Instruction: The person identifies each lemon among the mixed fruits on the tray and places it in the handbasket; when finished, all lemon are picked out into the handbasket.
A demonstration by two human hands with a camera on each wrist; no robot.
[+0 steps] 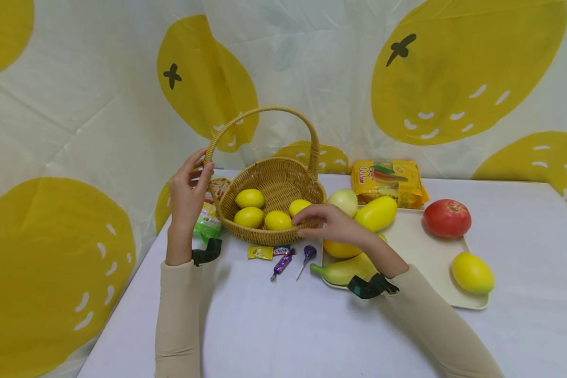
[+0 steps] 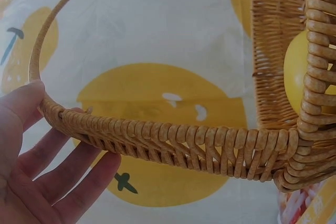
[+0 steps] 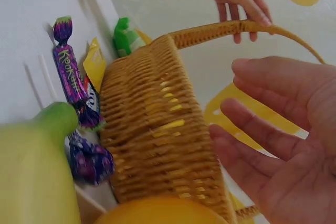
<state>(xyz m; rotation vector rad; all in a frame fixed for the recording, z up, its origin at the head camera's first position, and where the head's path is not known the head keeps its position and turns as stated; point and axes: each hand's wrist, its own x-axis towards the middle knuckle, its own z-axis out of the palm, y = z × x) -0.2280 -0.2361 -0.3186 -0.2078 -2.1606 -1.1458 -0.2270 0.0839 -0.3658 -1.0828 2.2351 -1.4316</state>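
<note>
My left hand [image 1: 189, 182] holds the handle of a wicker basket [image 1: 245, 235] on its left side, thumb and fingers on either side of the handle [image 2: 157, 135]. Several yellow lemons [image 1: 249, 199] lie inside the basket. At the basket's front right rim is my right hand [image 1: 328, 224], its fingers spread and slightly bent, with nothing between them. The lemon [image 1: 300, 206] nearest that hand is partly covered by it. In the right wrist view, the right hand [image 3: 283, 145] appears beside the basket's woven wall [image 3: 152, 124].
A cream tray [image 1: 416, 252] on the right bears a banana [image 1: 345, 270], a red pomegranate-like fruit [image 1: 447, 218] and several yellow fruits. Behind it stands an orange snack packet [image 1: 387, 181]. Before the basket lie a purple wrapped candy [image 1: 282, 264], a lollipop [image 1: 309, 254] and a yellow sachet [image 1: 260, 252].
</note>
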